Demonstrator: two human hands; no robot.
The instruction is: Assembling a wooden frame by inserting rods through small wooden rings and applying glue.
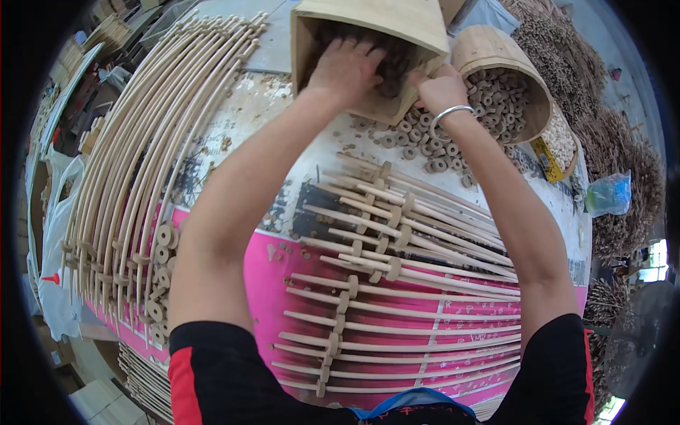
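A wooden box (418, 28) lies tipped at the far side of the table, its mouth toward me. My left hand (348, 67) reaches into it with fingers stretched out over dark, round pieces (394, 74) in the shade inside. The fingertips are partly lost in that shade, and no held piece shows. My right hand (443, 90), with a silver bangle at the wrist, grips the box's right edge. Just below the box, small wooden rings (409, 138) are scattered on the table. To its right a wooden bucket (489, 48) lies on its side, full of similar rings.
Wooden rods (425, 312) with rings on them lie in a row before me on the pink-and-white tabletop (265, 283). More rods (142, 156) are stacked at left beside larger loose rings (157, 309). A tray of pale pieces (559, 145) and dried stalks (552, 57) are at right.
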